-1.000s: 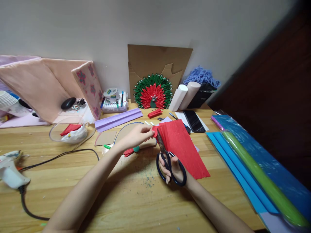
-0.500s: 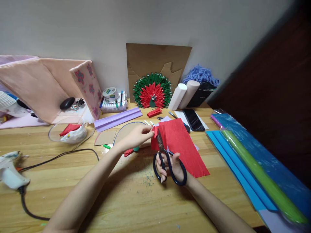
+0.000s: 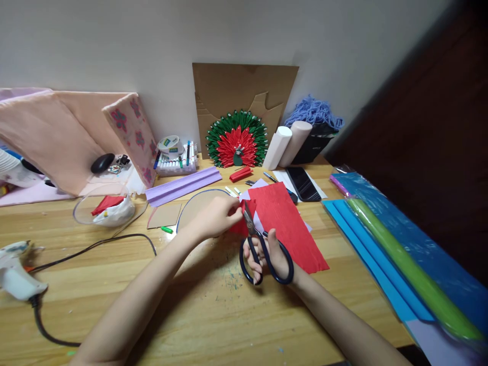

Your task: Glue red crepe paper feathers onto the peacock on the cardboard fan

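Observation:
Between the fingertips of my left hand point(image 3: 221, 216) is a small piece of red crepe paper point(image 3: 249, 205), pinched at its edge. My right hand point(image 3: 271, 259) grips a pair of scissors point(image 3: 249, 223) by their black loop handles, and the blades lie against that red piece. Whether the blades are fully closed is hard to make out. Just beyond, a larger red crepe paper sheet point(image 3: 287, 223) lies flat on the table. Under my left wrist is a round cardboard disc point(image 3: 194, 206) with a blue rim, partly hidden by the hand.
A red and green paper peacock point(image 3: 238, 140) leans on cardboard point(image 3: 244, 81) at the back. Left stand a glue gun point(image 3: 19, 274) with its cable and a clear bowl point(image 3: 82, 211). A phone point(image 3: 303, 184) and rolled green paper point(image 3: 404, 259) lie right.
The small red piece has shifted and folded beside my left fingers, with the scissors still at it. My left hand has turned slightly. The whole view has tilted a little.

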`<action>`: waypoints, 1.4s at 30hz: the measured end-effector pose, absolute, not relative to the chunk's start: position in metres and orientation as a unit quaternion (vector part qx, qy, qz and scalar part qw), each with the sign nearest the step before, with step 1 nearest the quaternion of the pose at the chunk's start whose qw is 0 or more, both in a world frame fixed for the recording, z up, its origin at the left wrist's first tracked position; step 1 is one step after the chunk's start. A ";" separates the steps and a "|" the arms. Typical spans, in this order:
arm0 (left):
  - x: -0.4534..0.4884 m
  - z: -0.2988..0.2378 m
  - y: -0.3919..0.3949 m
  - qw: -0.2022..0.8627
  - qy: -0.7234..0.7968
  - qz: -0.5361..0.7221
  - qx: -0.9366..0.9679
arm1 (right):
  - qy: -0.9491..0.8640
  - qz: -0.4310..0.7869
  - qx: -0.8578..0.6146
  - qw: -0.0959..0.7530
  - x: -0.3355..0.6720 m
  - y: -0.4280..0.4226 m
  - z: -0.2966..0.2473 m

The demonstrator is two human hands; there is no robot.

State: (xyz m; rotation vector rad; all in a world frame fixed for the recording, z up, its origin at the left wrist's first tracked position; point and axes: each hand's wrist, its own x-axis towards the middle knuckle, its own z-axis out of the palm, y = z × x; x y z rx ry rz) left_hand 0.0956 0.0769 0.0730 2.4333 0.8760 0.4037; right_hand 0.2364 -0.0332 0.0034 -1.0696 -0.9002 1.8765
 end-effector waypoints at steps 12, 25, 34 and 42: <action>0.098 0.061 0.079 0.495 0.291 0.144 0.806 | -0.416 0.660 -0.432 0.454 0.233 -0.037 -0.003; 0.099 0.062 0.081 0.481 0.303 0.148 0.809 | -0.372 0.646 -0.472 0.471 0.226 -0.035 -0.004; 0.099 0.065 0.081 0.498 0.298 0.158 0.799 | -0.443 0.557 -0.520 0.472 0.228 -0.039 -0.007; 0.097 0.064 0.083 0.552 0.286 0.169 0.765 | -0.469 0.505 -0.560 0.460 0.233 -0.041 -0.018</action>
